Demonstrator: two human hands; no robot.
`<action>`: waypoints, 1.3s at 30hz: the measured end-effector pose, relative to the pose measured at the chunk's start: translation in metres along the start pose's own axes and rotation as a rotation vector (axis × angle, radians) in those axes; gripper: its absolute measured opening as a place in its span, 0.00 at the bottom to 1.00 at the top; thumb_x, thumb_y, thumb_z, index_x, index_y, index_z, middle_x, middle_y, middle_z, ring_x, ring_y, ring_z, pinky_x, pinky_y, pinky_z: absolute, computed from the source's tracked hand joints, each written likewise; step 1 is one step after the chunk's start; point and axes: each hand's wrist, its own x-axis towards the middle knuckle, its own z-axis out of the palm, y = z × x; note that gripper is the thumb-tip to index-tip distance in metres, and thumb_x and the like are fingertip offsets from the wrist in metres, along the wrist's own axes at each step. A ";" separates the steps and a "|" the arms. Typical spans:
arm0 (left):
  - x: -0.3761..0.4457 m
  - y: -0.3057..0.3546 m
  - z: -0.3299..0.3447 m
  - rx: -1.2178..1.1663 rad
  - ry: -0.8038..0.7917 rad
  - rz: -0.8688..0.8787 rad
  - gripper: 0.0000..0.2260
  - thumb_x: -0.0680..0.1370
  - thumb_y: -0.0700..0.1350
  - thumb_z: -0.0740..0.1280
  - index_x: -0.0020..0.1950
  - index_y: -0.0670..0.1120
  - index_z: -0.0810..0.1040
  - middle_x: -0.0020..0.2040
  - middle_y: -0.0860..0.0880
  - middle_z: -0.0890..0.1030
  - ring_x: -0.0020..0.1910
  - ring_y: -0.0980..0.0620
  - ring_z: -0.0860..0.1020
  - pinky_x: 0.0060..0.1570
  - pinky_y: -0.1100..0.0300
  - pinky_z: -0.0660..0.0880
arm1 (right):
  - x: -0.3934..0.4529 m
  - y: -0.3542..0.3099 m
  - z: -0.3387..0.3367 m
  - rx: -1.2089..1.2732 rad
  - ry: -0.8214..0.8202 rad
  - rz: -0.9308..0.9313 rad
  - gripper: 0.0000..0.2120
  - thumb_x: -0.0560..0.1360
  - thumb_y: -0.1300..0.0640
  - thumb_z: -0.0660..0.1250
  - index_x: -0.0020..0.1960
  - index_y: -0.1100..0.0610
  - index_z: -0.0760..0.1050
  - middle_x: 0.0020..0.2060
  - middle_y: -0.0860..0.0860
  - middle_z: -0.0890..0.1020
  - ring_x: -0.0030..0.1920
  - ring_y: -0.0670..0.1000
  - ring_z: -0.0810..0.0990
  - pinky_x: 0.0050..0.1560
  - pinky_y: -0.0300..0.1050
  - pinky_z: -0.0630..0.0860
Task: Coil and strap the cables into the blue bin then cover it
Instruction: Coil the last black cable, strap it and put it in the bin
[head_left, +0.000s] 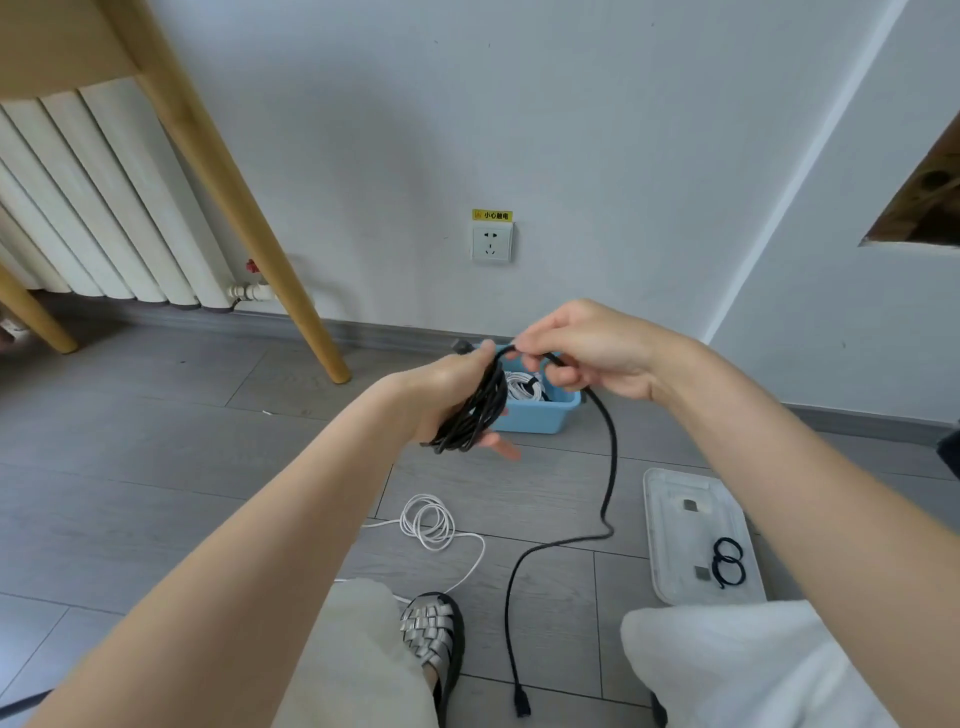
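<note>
- Cable (475, 410), black: most of it is already wound into a bundle of loops in my left hand (452, 395), held above the floor (156, 467) and just in front of the bin (535, 415).
- Bundle axis: the loops hang long-ways, slanting from upper right at my fingertips down to lower left below my palm.
- Loose tail (608, 467): leaves my right hand (592, 353), drops down and to the right of the bundle, kinks on the floor, then runs toward me to its plug (521, 701) between my legs.
- Key relation: the uncoiled length lies below and nearer to me than either hand, so I judge the next turn must draw it upward through my right hand and over the top of the bundle.
- Left hand: fingers curled round the bundle, clamping the loops; one fingertip sticks out beneath them.
- Right hand: thumb and fingers pinch the cable at the top of the loops, almost touching the left fingertips.
- Bin, blue: stands by the wall's foot, past my hands, with white coils (522, 387) already inside.
- Lid (675, 499): lies flat on the floor to my right, carrying black straps (727, 564) near its close end.
- White cable (431, 522): loosely looped on the floor, near my left foot, not yet strapped.
</note>
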 end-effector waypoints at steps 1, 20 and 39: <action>0.004 0.002 0.001 -0.080 0.048 0.054 0.24 0.81 0.60 0.48 0.66 0.43 0.66 0.59 0.41 0.73 0.39 0.38 0.81 0.27 0.58 0.79 | -0.003 -0.003 0.006 0.020 -0.033 -0.008 0.06 0.79 0.64 0.59 0.50 0.65 0.73 0.33 0.53 0.73 0.19 0.43 0.65 0.19 0.33 0.57; -0.026 0.029 -0.001 -0.398 -0.481 0.349 0.21 0.77 0.52 0.55 0.56 0.35 0.74 0.23 0.55 0.68 0.15 0.61 0.60 0.16 0.73 0.60 | -0.013 0.032 0.017 -0.561 -0.290 0.084 0.26 0.75 0.37 0.58 0.27 0.54 0.64 0.22 0.51 0.60 0.22 0.48 0.57 0.27 0.39 0.59; 0.008 -0.005 0.005 -0.320 -0.038 0.068 0.28 0.80 0.62 0.50 0.69 0.42 0.63 0.58 0.39 0.75 0.36 0.37 0.82 0.26 0.59 0.79 | -0.008 0.005 0.002 -0.480 0.289 -0.254 0.07 0.75 0.58 0.66 0.42 0.58 0.80 0.21 0.41 0.73 0.27 0.37 0.72 0.32 0.31 0.64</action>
